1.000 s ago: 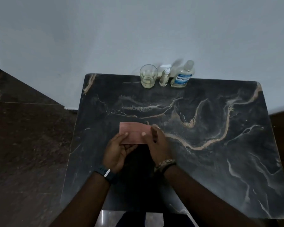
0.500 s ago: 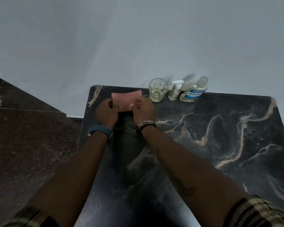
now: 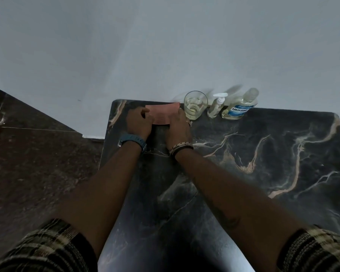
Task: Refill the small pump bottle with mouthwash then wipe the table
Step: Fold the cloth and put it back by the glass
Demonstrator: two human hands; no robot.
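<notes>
Pink cloth [image 3: 163,114] is gripped at both ends by the curled fingers of the left hand [image 3: 139,121] and right hand [image 3: 178,124], just left of the glass [image 3: 195,107] on the marble table [image 3: 263,158].

The only readable text is the brand name "LISTERINE", in white capitals on the blue label [image 3: 240,110] of the mouthwash bottle [image 3: 241,104]; its last letters run off around the curve of the bottle. Smaller print sits above and below that word on the same label, too blurred to make out. The small pump bottle [image 3: 216,107], just left of the mouthwash bottle, and the glass [image 3: 195,105] beyond it carry no lettering that can be read.
</notes>
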